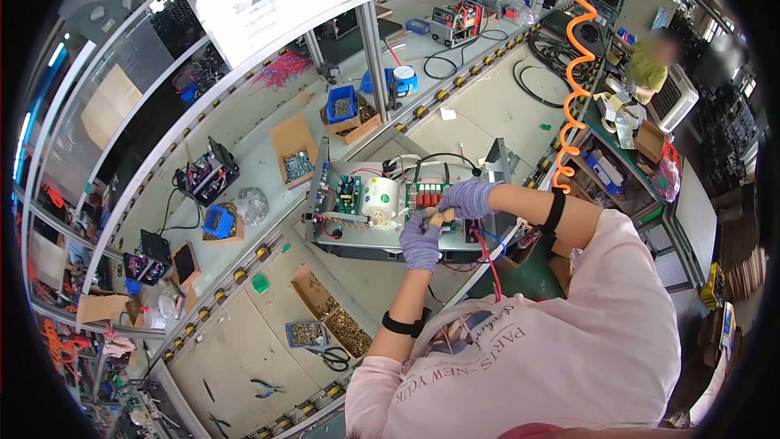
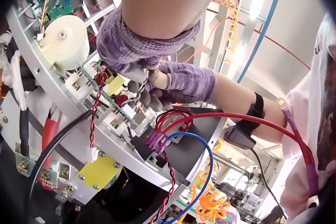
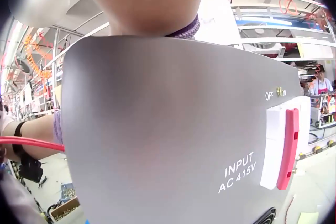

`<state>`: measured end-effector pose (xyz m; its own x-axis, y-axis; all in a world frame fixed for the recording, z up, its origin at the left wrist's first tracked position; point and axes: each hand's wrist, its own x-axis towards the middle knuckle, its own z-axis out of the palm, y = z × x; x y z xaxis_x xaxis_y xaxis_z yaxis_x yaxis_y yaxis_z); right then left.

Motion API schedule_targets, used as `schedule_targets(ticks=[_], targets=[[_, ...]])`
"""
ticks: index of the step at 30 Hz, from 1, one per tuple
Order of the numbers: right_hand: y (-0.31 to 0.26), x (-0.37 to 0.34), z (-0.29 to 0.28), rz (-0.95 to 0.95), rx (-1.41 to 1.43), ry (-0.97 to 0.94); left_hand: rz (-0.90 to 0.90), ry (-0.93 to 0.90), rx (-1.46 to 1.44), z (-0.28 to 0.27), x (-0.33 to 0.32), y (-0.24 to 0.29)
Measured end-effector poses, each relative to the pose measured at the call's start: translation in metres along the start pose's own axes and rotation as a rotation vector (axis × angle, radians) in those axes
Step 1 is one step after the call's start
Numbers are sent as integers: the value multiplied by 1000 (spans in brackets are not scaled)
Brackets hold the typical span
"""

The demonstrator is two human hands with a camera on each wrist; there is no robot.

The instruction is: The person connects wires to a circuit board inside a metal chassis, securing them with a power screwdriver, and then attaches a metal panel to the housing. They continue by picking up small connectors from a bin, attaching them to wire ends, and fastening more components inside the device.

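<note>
Overhead: free | left: white cylinder [image 1: 380,197] | right: grey panel [image 3: 147,113] | beneath fingers [image 2: 156,101]: seemingly cramped

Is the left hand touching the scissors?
Apart. The head view shows a wide gap: the scissors lie lower in the picture, while the left hand is up at the opened machine.

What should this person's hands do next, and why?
Probably make one small, careful adjustment where they meet: the left hand and right hand come together at the board with red parts. Exactly what they handle is hidden. The red cables end in unattached lugs, but those can likely wait.
</note>
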<state>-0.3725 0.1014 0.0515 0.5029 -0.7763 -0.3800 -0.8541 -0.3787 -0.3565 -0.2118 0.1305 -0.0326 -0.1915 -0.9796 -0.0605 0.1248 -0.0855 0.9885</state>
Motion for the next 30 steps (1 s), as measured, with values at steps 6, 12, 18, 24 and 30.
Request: schedule_targets(ticks=[6,12,18,24,30], targets=[[-5,3,-6,-24,-18,-128,-115,128,-96,8,-12,-3],[-13,2,-4,-73,-191,-143,-391,97,2,3,-13,-4],[-36,-3,-18,-3,-431,-109,-739,-75,-195,-9,-15,-20],[-23,10,-17,-81,-493,-106,-641,8,-174,3,-20,-38],[-23,17,-14,-84,-471,-154,-558,-26,-488,11,-20,-33]])
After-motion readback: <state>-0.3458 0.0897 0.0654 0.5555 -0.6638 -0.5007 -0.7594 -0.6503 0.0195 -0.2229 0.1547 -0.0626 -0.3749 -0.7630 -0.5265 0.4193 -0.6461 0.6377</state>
